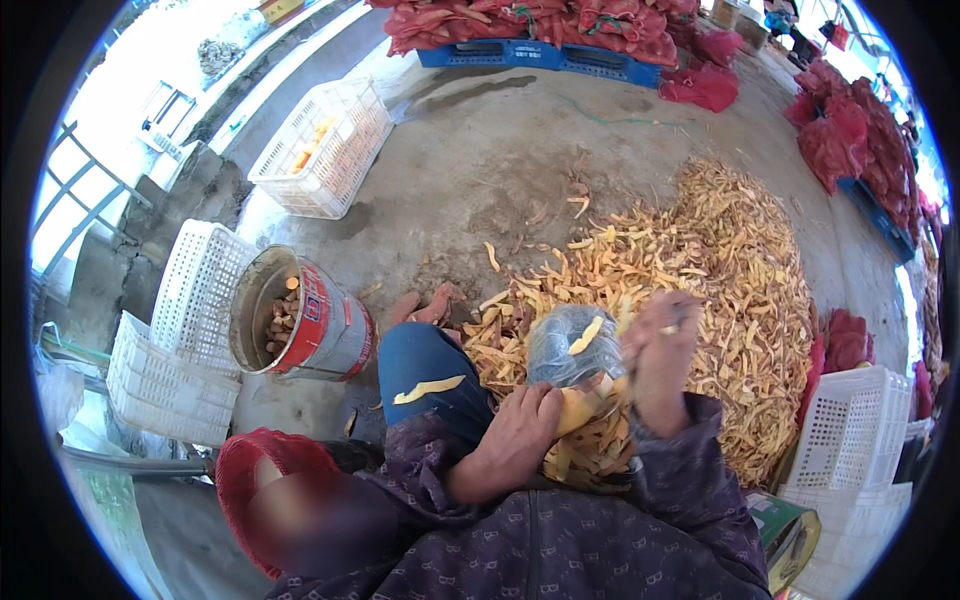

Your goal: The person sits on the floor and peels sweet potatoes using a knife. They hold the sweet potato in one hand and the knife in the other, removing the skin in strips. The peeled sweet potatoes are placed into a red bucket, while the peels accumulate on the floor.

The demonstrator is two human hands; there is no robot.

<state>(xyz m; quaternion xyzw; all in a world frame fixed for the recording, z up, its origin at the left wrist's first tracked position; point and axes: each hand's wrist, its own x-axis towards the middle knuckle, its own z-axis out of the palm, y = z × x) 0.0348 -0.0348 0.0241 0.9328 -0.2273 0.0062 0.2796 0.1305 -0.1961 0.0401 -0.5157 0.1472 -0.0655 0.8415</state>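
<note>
My left hand (510, 439) grips a peeled sweet potato (576, 412) from its near end, above my lap. My right hand (664, 352), blurred, is raised just beyond the sweet potato's far end and to its right, fingers curled around a small tool (679, 307) that is too blurred to name exactly. A clear plastic bag covers my knee (574, 345), with a strip of peel lying on it. Another peel strip (427, 390) rests on my blue trouser leg. A big heap of peelings (720, 300) spreads in front and to the right, and reddish unpeeled sweet potatoes (439, 304) lie by my left knee.
A metal bucket (330, 322) holding small brown pieces tilts at the left beside white plastic crates (199, 300). Another white crate (322, 150) with orange pieces stands farther off. Red mesh sacks (517, 22) fill a blue pallet (540, 56). More crates (851, 427) stand at right.
</note>
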